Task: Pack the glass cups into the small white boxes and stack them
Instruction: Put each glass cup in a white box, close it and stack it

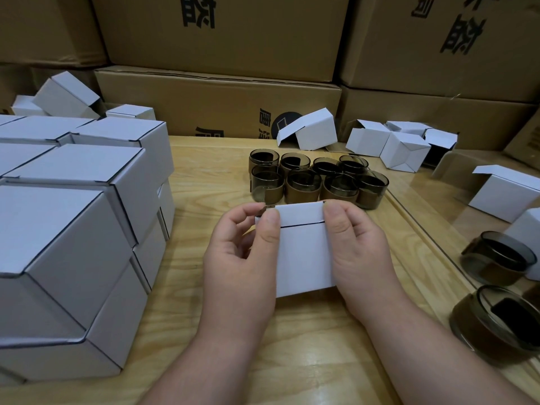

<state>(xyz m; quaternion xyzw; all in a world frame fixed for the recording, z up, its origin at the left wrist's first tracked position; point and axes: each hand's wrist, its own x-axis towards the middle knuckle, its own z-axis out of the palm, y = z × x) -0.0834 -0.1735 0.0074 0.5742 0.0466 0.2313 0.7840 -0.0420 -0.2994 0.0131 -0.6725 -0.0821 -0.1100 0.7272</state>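
Observation:
A small white box (302, 252) stands on the wooden table (292, 361) in front of me, its top flap folded down. My left hand (239, 255) grips its left side, thumb on the flap's corner. My right hand (355, 252) grips the right side, thumb pressing the flap's right end. Just behind the box stands a cluster of several smoky glass cups (318, 179) with brown bands. Closed white boxes (79, 229) are stacked two high at the left.
Empty open white boxes (391, 144) lie scattered at the back right, another (502, 191) at the right edge. Two more glass cups (496, 258) sit at the right, one (493, 323) nearer me. Large brown cartons (222, 100) wall off the back.

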